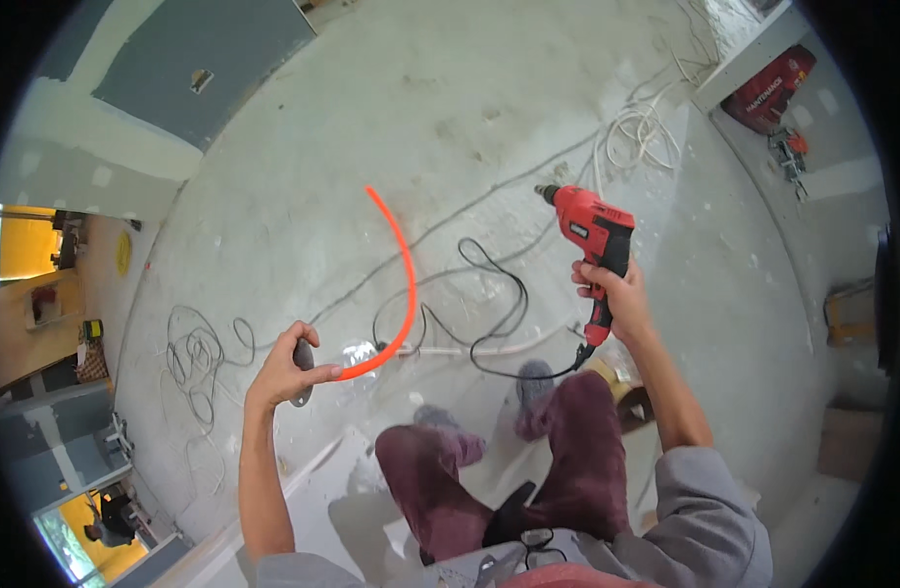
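Note:
My right hand (616, 294) is wrapped round the grip of a red and black corded power drill (595, 220), whose chuck points up and to the left. From the base of the grip a black cord (489, 368) loops away across the floor. On the left, my left hand (285, 365) is closed on a dark grey flat metal piece (303, 372) with small holes, partly hidden by the fingers. A bright orange curved strip or tube (411, 284) runs from beside the left thumb, bending up and away; whether it joins the metal piece is unclear.
Tangled grey cable (197, 358) lies at the left, and a coiled white cable (641, 137) at the far right. A red bag (771, 88) and a metal tool (789, 157) rest by the right wall. At the lower left, a person (109, 519) shows beyond an opening.

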The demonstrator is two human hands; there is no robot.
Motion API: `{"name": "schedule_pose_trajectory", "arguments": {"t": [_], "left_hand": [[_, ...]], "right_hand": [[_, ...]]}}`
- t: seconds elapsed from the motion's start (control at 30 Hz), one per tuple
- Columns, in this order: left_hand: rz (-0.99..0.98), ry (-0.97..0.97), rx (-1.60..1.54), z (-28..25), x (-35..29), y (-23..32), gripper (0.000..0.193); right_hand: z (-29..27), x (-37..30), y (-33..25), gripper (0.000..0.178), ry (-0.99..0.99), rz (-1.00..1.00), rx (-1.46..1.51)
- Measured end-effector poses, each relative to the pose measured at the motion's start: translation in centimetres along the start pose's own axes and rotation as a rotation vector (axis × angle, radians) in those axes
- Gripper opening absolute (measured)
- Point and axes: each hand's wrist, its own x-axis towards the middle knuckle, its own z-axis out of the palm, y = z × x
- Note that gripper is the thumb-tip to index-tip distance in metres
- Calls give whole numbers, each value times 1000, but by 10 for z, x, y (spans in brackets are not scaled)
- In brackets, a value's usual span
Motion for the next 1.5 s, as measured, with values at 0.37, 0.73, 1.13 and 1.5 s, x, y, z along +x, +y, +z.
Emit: {"name": "schedule_pose_trajectory", "arguments": {"t": [0.37, 0.73, 1.13, 1.5], "left_hand": [[-464, 388, -591, -16, -258, 102, 55], [-642, 581, -698, 36, -387, 108, 51], [-558, 617, -790, 21, -308, 141, 71], [-480, 469, -483, 33, -149, 149, 94]], "right_hand": [[-28, -160, -280, 41, 246, 55, 48], [-1, -212, -485, 41, 207, -346, 77], [35, -221, -556, 41, -121, -375, 46], [35, -201, -541, 41, -305, -246, -13]]}}
